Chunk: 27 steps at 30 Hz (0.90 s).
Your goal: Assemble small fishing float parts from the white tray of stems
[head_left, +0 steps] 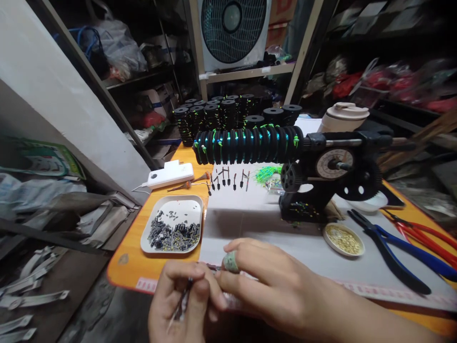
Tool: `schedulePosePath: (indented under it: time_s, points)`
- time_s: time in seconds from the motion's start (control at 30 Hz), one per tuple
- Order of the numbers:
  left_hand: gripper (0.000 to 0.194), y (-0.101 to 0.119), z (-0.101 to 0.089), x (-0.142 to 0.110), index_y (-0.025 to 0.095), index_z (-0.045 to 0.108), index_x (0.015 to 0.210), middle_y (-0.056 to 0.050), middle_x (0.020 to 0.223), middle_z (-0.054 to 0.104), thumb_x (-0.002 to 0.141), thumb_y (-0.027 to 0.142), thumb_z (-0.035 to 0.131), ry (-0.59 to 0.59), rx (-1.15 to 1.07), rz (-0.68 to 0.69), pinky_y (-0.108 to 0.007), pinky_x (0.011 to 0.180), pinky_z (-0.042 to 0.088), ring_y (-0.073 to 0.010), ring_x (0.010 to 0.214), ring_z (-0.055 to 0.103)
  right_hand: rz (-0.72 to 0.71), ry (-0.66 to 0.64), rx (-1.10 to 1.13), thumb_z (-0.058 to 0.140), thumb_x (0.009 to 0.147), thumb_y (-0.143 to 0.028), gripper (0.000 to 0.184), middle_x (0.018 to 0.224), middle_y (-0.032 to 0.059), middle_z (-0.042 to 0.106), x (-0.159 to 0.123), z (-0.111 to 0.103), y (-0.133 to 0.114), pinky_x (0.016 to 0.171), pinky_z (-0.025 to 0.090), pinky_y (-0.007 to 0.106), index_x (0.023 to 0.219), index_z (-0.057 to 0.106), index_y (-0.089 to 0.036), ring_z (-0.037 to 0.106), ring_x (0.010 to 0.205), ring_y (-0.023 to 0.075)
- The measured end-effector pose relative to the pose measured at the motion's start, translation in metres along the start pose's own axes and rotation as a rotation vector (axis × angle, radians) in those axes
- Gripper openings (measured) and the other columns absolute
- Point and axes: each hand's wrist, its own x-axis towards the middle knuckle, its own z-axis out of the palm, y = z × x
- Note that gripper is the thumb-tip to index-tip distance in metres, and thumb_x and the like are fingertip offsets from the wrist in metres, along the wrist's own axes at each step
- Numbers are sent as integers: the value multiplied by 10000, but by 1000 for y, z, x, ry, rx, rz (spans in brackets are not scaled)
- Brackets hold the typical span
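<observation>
My left hand (182, 297), at the front edge of the table, pinches a small dark piece with thin strands (184, 297) between thumb and forefinger. Right beside it, my right hand (267, 281) has its fingers bent in toward the left fingertips, with a green wrap (230, 262) around one finger. Whatever its fingertips grip is too small and hidden to name. A white tray (144, 243) of small dark and grey parts stands beyond the left hand. Several small dark pieces (229, 181) lie in a row on the white sheet (228, 214).
A black hand-cranked winder (314, 200) carries a ribbed black spool (250, 145) with green line. Beside it are a dish of gold bits (362, 250), blue-black pliers (382, 247), red-handled pliers (424, 233) and a lidded cup (342, 116). More black spools (228, 112) stand behind; a white power strip (171, 175) lies left.
</observation>
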Motion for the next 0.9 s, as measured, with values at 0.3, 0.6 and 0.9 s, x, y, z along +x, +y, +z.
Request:
schedulePosePath:
  time_s: [0.3, 0.6, 0.9]
  points:
    - [126, -9, 9, 6, 192, 683, 802, -23, 798, 662, 911, 244, 646, -97, -328, -440, -244, 653, 494, -120, 621, 579, 427, 183, 265, 576, 916, -97, 99, 683, -12, 520, -1, -9, -1, 581, 379, 222, 851, 644, -128, 479, 634, 104]
    - [134, -16, 16, -3, 241, 624, 847, -1, 864, 589, 970, 282, 590, -33, -20, -178, -253, 788, 477, -163, 844, 573, 482, 173, 313, 631, 934, -128, 120, 714, 22, 584, -2, -7, 1, 568, 394, 233, 947, 749, -146, 527, 649, 127]
    - [150, -23, 24, -10, 249, 594, 903, -8, 948, 589, 1015, 286, 501, -88, -10, -145, -248, 809, 484, -155, 882, 566, 454, 213, 316, 587, 892, -69, 114, 690, 16, 547, 0, -6, -4, 538, 380, 223, 833, 676, -106, 507, 612, 106]
